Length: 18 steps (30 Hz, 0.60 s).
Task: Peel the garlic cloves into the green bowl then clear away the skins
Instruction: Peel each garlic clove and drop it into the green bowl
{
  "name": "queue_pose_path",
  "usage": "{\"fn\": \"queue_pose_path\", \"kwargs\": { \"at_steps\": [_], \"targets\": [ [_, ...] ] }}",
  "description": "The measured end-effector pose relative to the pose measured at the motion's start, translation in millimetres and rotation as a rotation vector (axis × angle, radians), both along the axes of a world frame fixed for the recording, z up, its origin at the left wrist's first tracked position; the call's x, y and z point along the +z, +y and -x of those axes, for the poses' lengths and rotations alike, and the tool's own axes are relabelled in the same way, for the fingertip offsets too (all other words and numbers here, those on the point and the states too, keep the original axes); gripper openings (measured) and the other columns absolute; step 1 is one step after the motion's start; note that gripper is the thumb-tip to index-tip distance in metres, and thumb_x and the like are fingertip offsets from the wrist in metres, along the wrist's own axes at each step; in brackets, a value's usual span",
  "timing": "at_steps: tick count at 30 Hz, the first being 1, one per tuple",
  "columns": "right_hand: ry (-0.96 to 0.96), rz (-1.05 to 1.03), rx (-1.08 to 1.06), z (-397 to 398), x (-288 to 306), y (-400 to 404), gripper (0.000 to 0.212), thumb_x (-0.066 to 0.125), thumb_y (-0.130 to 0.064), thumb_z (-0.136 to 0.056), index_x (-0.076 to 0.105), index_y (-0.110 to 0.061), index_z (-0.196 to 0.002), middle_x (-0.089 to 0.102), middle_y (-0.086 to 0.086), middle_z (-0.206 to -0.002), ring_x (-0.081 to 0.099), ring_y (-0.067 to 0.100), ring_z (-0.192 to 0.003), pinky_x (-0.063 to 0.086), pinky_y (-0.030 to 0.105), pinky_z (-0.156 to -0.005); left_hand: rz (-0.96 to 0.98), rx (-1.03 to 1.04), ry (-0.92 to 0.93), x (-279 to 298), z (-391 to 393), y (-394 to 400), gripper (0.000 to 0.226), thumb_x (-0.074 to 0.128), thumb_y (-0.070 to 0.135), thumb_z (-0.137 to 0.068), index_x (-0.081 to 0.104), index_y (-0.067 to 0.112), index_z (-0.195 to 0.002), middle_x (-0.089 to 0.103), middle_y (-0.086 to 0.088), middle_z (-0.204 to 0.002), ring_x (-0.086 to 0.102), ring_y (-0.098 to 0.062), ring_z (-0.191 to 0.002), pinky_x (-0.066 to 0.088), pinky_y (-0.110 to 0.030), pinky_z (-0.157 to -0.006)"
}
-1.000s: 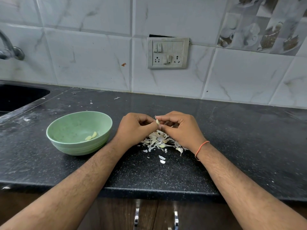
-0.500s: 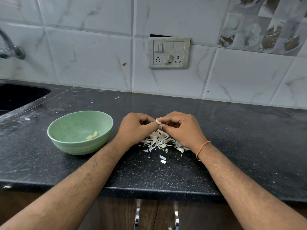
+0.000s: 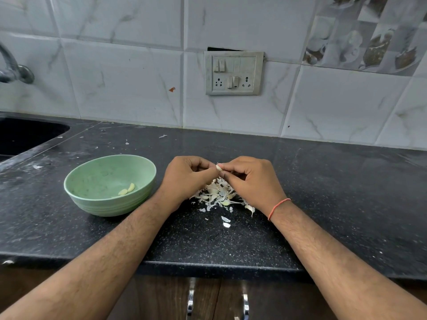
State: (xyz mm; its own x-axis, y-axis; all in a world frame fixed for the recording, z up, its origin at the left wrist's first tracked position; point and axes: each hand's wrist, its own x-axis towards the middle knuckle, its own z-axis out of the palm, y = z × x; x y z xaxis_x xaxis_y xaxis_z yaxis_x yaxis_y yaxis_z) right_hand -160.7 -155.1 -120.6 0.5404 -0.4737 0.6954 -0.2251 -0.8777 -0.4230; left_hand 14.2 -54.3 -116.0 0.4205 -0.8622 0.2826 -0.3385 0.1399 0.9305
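Both hands meet over the counter, fingers curled. Left hand (image 3: 187,179) and right hand (image 3: 250,181) pinch one garlic clove (image 3: 218,167) between their fingertips: small, pale, smooth, mostly covered by the fingers, so how much skin is left on it can't be made out.

Directly under and just in front of the hands: pile of skins (image 3: 219,195), papery, white, curled flakes. A few loose flakes (image 3: 226,221) lie nearer the body, apart from the pile.

Left of the left hand, close to the wrist: green bowl (image 3: 97,204), matte, round, ribbed rings low on the outer wall. Two peeled cloves (image 3: 127,190) inside, pale yellow, crescent-shaped, touching.

Right wrist has a thin orange thread band (image 3: 278,207).

Surface: black speckled stone countertop (image 3: 323,204), glossy, dusty with white scraps beyond the bowl. Far left of the left hand: dark sink (image 3: 25,135), cut off by the frame; tap (image 3: 13,70) only partly in view.

Beyond the hands: white marble-look wall tiles (image 3: 124,84), grey switch-and-socket plate (image 3: 233,73). Printed decorative tile (image 3: 369,35) up right, pattern blurry.

Below the counter edge: dark wood cabinet doors with two chrome handles (image 3: 190,301), cut off at the bottom.
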Motion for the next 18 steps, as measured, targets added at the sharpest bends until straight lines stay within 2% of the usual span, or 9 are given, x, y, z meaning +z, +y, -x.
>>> {"fn": "queue_pose_path", "kwargs": {
  "at_steps": [6, 14, 18],
  "targets": [
    [-0.017, 0.109, -0.033, -3.3, -0.9, 3.6, 0.020, 0.084, -0.021, -0.091, 0.085, -0.025, -0.111, 0.079, -0.012, -0.093, 0.072, 0.002, -0.084, 0.060, 0.028, -0.074, 0.006, -0.036, 0.093, 0.0, 0.3, 0.2, 0.008, 0.085, 0.022, -0.087, 0.083, 0.017, -0.081, 0.079, -0.008, -0.082, 0.069, -0.013, -0.073, 0.056, -0.033, -0.068],
    [-0.007, 0.123, -0.032, -4.1, -1.1, 5.6, 0.017, 0.086, -0.023, -0.089, 0.086, -0.025, -0.106, 0.080, -0.012, -0.091, 0.073, 0.001, -0.083, 0.060, 0.029, -0.074, -0.024, -0.030, 0.131, -2.3, -0.8, -3.7, 0.008, 0.078, 0.010, -0.085, 0.082, 0.011, -0.078, 0.074, -0.009, -0.073, 0.064, -0.013, -0.067, 0.055, -0.030, -0.065],
    [-0.018, 0.087, -0.017, -5.5, -1.8, 5.6, 0.016, 0.086, -0.024, -0.089, 0.086, -0.025, -0.105, 0.080, -0.013, -0.092, 0.073, -0.001, -0.084, 0.060, 0.028, -0.074, -0.011, -0.036, 0.148, -3.7, -2.5, -4.6, 0.009, 0.079, 0.018, -0.081, 0.082, 0.010, -0.079, 0.075, -0.011, -0.075, 0.065, -0.016, -0.068, 0.056, -0.031, -0.066]
  ]
}}
